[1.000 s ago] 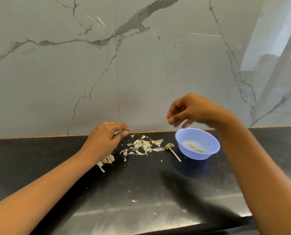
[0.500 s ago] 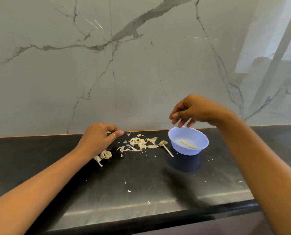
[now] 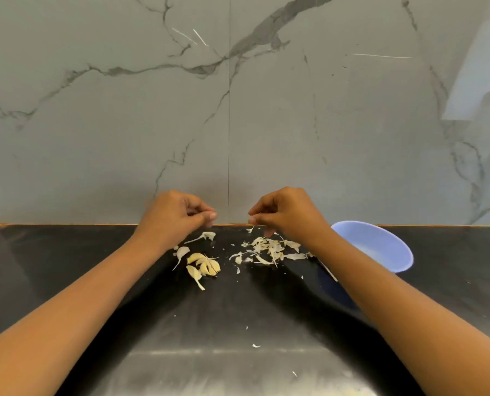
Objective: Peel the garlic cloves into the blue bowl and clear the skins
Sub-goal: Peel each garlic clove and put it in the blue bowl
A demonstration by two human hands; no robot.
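The blue bowl (image 3: 386, 244) stands at the right on the black counter, and my right forearm hides its left side. Several unpeeled garlic cloves (image 3: 204, 265) lie in a cluster in the middle, with two loose ones just behind them. A heap of papery skins (image 3: 269, 249) lies between the cloves and the bowl. My left hand (image 3: 178, 215) hovers above the cloves with its fingers curled and thumb against the forefinger; anything inside it is hidden. My right hand (image 3: 285, 214) hovers over the skins and pinches a thin shred of skin (image 3: 251, 229) that dangles from its fingertips.
A grey marble wall (image 3: 238, 110) rises straight behind the counter's back edge. Small skin flakes (image 3: 255, 345) are scattered toward the front of the counter (image 3: 95, 252). A thin stalk (image 3: 330, 274) pokes out beside my right forearm, left of the bowl.
My right hand moved left from above the bowl to over the skin heap. My left hand lifted off the counter beside the cloves. The view shifted, with the bowl further right.
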